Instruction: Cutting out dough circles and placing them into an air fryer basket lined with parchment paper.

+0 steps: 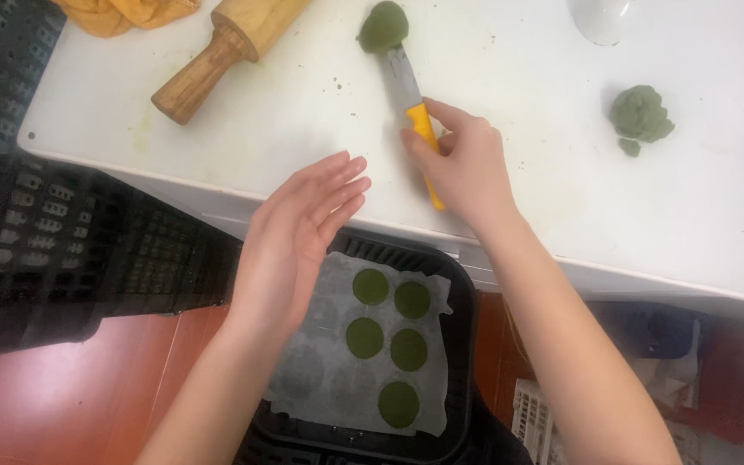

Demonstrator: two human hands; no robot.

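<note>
Fingers of the right hand [467,168] grip a yellow-handled knife [412,103] whose blade touches a green dough ball [383,26] on the white table [303,112], while the left hand [299,232] hovers flat and empty.

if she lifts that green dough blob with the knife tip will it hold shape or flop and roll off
The dough ball looks rounded and compact, so it would probably hold its shape. It sits at the tip of the knife held by the right hand, and being round, it may roll off the narrow blade. It probably dents easily, like the crumpled lump.
</note>
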